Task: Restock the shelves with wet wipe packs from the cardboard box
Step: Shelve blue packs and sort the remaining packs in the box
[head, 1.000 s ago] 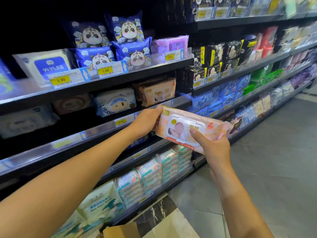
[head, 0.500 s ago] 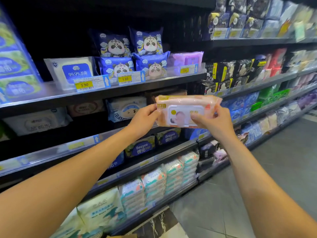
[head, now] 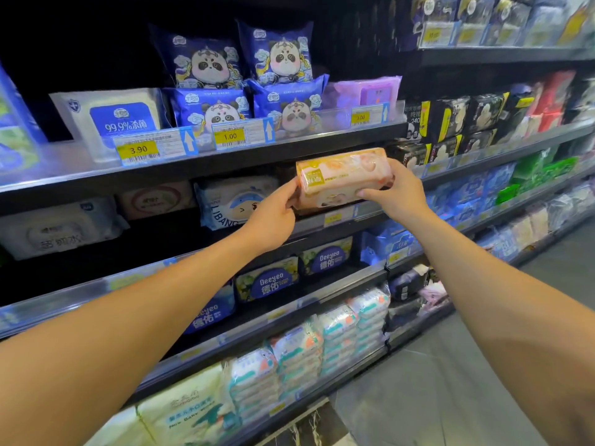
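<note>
Wet wipe pack [head: 343, 178], pink and orange with a yellow label at its left end, is held lengthwise between both hands at the front edge of the middle shelf [head: 96, 289]; whether it touches the shelf I cannot tell. The left hand [head: 273, 217] pinches the pack's left end, its fingers [head: 289, 191] curled against the lower left corner. The right hand [head: 397, 191] grips the right end, with the thumb under the front face and the other fingers wrapped round the far side. Just left of the left fingers, a white and blue LIBANG pack [head: 231, 201] stands on the same shelf. Above the fingers runs the upper shelf [head: 257, 156], with a yellow price tag [head: 230, 136] reading 1.00, dark blue panda packs [head: 206, 111] stacked in two rows, and a purple pack [head: 367, 91] directly above the held one. Below the fingers, one shelf down, are dark Deeyeo packs [head: 270, 281]. To the right of the right fingers, black packs [head: 447, 117] fill the next bay.
</note>
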